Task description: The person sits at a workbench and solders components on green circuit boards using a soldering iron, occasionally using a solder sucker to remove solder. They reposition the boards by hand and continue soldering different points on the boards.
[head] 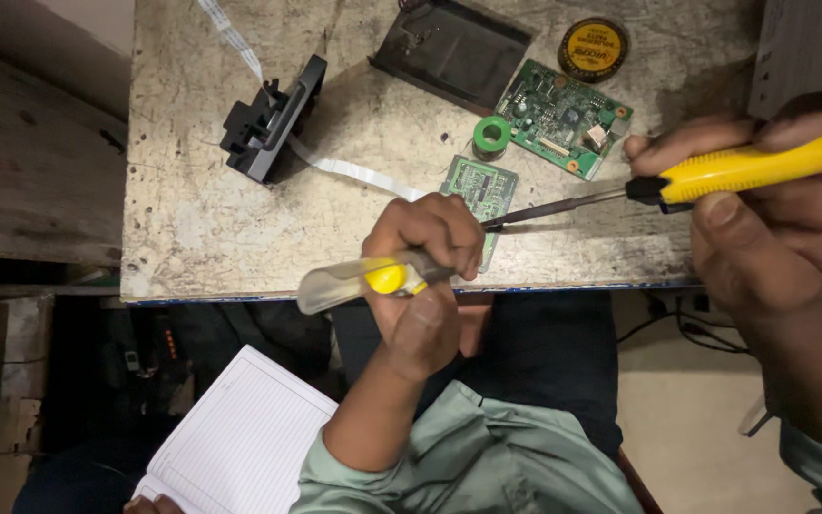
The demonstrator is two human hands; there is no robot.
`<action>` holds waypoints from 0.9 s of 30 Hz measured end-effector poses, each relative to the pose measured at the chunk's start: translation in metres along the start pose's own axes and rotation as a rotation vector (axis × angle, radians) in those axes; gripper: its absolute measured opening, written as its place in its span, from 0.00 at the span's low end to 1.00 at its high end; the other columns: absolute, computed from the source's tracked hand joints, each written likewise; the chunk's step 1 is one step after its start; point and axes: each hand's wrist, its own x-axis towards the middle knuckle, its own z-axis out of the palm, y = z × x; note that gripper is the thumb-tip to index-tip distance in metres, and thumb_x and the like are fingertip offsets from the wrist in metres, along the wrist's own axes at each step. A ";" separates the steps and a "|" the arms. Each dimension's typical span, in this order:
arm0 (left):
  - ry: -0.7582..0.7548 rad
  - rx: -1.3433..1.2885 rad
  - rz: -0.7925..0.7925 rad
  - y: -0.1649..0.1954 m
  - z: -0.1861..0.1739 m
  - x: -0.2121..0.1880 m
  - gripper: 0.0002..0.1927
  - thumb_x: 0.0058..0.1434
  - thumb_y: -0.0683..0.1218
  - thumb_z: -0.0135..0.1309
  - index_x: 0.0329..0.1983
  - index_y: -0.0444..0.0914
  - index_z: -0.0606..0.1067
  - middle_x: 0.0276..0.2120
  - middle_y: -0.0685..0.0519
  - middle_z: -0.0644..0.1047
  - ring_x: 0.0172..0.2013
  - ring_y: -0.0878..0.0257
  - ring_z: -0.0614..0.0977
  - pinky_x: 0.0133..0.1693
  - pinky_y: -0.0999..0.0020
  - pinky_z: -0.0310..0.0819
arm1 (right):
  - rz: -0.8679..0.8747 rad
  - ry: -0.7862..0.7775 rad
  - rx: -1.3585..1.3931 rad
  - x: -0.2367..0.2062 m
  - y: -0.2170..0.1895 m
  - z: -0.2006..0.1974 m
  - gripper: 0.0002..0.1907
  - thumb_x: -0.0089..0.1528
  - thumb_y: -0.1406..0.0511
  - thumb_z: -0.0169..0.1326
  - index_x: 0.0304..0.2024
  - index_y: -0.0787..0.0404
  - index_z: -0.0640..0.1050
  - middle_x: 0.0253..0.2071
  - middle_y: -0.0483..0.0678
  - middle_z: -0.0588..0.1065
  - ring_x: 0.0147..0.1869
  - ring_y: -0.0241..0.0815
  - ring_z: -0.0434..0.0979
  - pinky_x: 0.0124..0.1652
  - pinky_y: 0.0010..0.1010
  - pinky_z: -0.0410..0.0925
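yellow-handled soldering iron (753, 169) in right hand (777, 219) touches small green board (479, 188).

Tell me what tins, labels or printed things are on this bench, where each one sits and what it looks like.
Round tin: far edge of the bench, beside the larger green circuit board; black rim, yellow label on its lid.
Open notebook: below the bench edge, near the person's lap; white ruled pages.
No screens or signs in view.

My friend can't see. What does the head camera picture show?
A left hand grips a clear-handled screwdriver while a right hand aims a yellow-handled tool at a small green circuit board on a worn table. Nearby lie a bigger circuit board, a round tin and a black part.
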 end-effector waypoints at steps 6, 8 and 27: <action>-0.138 0.149 -0.027 0.001 -0.005 0.000 0.21 0.71 0.57 0.55 0.41 0.35 0.63 0.30 0.49 0.68 0.28 0.66 0.64 0.34 0.73 0.57 | 0.036 -0.006 0.033 0.000 -0.002 0.000 0.17 0.73 0.73 0.46 0.64 0.60 0.63 0.47 0.71 0.74 0.51 0.55 0.78 0.63 0.46 0.71; -0.178 0.230 -0.009 -0.001 -0.005 -0.001 0.19 0.73 0.54 0.53 0.45 0.36 0.62 0.32 0.49 0.68 0.29 0.67 0.64 0.35 0.73 0.59 | 0.068 0.020 0.075 0.000 -0.002 0.001 0.19 0.72 0.73 0.47 0.64 0.59 0.62 0.48 0.71 0.75 0.52 0.55 0.78 0.64 0.46 0.71; 0.196 0.028 0.363 -0.007 -0.003 0.002 0.19 0.76 0.62 0.46 0.51 0.45 0.60 0.30 0.49 0.67 0.26 0.61 0.70 0.30 0.65 0.69 | 0.007 0.053 0.000 -0.006 0.006 0.000 0.18 0.74 0.73 0.45 0.65 0.60 0.61 0.49 0.73 0.74 0.51 0.57 0.78 0.61 0.45 0.72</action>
